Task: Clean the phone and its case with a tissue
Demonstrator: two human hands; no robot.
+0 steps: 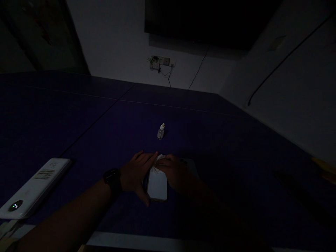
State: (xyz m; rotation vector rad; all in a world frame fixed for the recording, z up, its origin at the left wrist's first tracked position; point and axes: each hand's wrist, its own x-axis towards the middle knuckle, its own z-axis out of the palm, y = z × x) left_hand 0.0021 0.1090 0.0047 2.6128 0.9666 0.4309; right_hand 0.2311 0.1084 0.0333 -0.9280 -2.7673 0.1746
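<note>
A smartphone [157, 187] with a pale, bright face lies flat on the dark blue table in front of me. My left hand [138, 171], wearing a black watch [112, 178], braces its left side, with the thumb by the lower left corner and the index finger stretched toward the top. Bunched under the fingers of my right hand [175, 171] is a white tissue [159, 162], pressed on the phone's upper part. Behind that hand, a dim grey flat object [193, 166] shows partly; its kind is hard to make out. Beyond both hands stands a small clear dropper bottle [161, 132] with a white top.
At the left lies a white power bank [39, 185] with a small lit display. A dark screen [204, 21] hangs on the far wall above sockets [164, 62] with cables. Something yellow [324, 169] sits at the right edge. The room is very dark.
</note>
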